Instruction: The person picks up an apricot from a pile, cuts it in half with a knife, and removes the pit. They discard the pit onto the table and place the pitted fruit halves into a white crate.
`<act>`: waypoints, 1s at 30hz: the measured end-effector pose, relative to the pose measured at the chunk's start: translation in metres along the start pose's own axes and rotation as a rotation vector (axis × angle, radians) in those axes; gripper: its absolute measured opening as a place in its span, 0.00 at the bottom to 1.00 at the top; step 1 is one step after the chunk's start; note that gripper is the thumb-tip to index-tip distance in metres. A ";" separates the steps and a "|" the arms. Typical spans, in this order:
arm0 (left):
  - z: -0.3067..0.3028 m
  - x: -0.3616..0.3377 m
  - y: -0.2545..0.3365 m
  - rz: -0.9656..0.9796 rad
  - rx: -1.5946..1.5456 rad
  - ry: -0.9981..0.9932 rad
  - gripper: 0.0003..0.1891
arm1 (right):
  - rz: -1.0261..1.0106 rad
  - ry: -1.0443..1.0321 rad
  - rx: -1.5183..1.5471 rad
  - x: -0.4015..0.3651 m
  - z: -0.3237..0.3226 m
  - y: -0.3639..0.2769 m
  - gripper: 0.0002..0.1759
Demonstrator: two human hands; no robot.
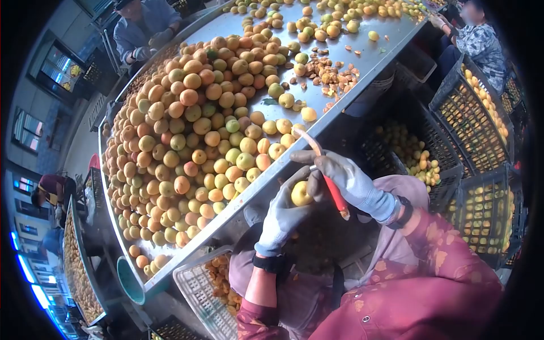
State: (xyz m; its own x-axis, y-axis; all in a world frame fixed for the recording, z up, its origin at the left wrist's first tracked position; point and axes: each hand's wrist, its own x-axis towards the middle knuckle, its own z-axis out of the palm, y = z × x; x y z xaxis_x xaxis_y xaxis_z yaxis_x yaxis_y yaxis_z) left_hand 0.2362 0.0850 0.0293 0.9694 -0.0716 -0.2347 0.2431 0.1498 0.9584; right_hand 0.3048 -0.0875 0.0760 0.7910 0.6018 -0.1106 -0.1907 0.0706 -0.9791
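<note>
My left hand [285, 211], in a grey-coated work glove, is closed round a yellow apricot [301, 194]. Close against it, my right hand [344, 177] in a matching glove grips a red-handled tool [335, 195]. The handle points down past the fingers, and a short bit of metal shows near the apricot. A curved, pale pink length rises above the right fingers toward the table's edge; whether it belongs to the tool I cannot tell. Just beyond both hands, a big heap of apricots [187, 136] covers much of the metal table [260, 184].
Halved apricots and pits [328, 73] lie on the table. A white basket [195, 289] of apricot pieces stands below its front edge, beside a green basin [131, 280]. Black crates [473, 113] of apricots stack at the right. Two people [144, 28] [476, 39] sit across and to the right.
</note>
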 end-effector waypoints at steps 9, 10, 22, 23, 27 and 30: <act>-0.001 0.006 0.005 -0.032 0.008 0.019 0.34 | -0.064 0.280 -0.370 0.036 -0.012 0.013 0.23; 0.000 0.007 0.004 -0.009 -0.030 0.012 0.35 | -0.059 0.281 -0.370 0.034 -0.015 0.013 0.23; 0.011 0.018 0.000 -0.058 0.013 -0.016 0.35 | -0.357 0.142 0.329 0.049 -0.040 0.024 0.18; 0.012 0.019 -0.004 -0.058 0.001 -0.035 0.35 | -0.354 0.149 0.329 0.047 -0.041 0.026 0.18; 0.015 0.024 -0.012 -0.053 0.082 -0.078 0.34 | -0.362 0.223 0.480 0.045 -0.033 0.014 0.17; 0.020 0.026 -0.014 -0.053 0.108 -0.071 0.33 | -0.378 0.284 0.298 0.048 -0.032 0.024 0.27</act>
State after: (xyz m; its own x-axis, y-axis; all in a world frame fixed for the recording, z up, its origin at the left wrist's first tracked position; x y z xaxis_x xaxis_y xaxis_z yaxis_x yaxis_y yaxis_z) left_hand 0.2569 0.0615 0.0129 0.9497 -0.1467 -0.2768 0.2849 0.0374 0.9578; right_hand 0.3566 -0.0828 0.0419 0.9540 0.2554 0.1567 0.0132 0.4867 -0.8735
